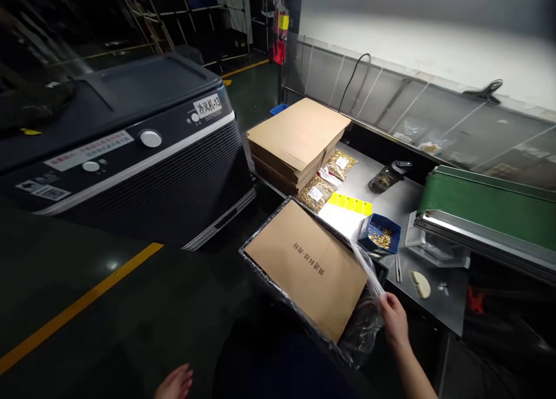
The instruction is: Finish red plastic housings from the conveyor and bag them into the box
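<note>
Right hand: low right of view, bare forearm running up from the bottom edge, wrist straight. Back of hand toward the camera, fingers drawn together at the tips in what looks like a pinch; the grip itself is hard to make out.

Left hand: at the bottom edge, left of centre, only partly in view. Palm side down, fingers loosely curled and slightly spread, holding nothing. Well apart from the right hand.

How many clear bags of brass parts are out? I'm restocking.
2: one bag beside the flat carton stack, one bag just in front of it. Others may be hidden.
</note>
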The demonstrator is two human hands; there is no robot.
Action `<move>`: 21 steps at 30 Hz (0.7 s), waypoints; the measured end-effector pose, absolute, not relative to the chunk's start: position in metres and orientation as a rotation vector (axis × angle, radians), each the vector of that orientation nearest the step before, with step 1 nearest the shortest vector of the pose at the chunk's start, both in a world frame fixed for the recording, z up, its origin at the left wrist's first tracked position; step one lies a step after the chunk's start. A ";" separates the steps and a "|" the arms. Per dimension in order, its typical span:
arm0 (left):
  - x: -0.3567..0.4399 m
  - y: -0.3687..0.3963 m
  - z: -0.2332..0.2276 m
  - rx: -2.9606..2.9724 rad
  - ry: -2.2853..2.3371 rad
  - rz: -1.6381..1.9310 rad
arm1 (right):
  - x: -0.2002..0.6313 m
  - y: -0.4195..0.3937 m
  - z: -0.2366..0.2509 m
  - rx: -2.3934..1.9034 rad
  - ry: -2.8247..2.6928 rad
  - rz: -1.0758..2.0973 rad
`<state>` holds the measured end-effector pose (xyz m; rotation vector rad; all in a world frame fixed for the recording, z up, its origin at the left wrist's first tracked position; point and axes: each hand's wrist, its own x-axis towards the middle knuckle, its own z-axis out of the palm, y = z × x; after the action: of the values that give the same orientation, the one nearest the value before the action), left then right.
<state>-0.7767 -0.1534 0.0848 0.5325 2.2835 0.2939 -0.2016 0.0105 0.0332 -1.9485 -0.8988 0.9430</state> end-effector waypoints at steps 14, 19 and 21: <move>-0.620 0.224 0.020 2.106 1.267 0.273 | -0.192 0.089 0.025 -2.450 -1.022 0.558; -0.607 0.236 -0.030 2.119 1.188 0.181 | -0.180 0.142 0.027 -2.733 -0.912 0.559; -0.616 0.245 -0.023 2.094 1.154 0.199 | -0.182 0.150 0.035 -2.718 -0.894 0.671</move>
<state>-0.6160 0.2446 -0.0234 2.0944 1.1535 0.1992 -0.1824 0.1500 0.0348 -2.7185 -0.8941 0.6707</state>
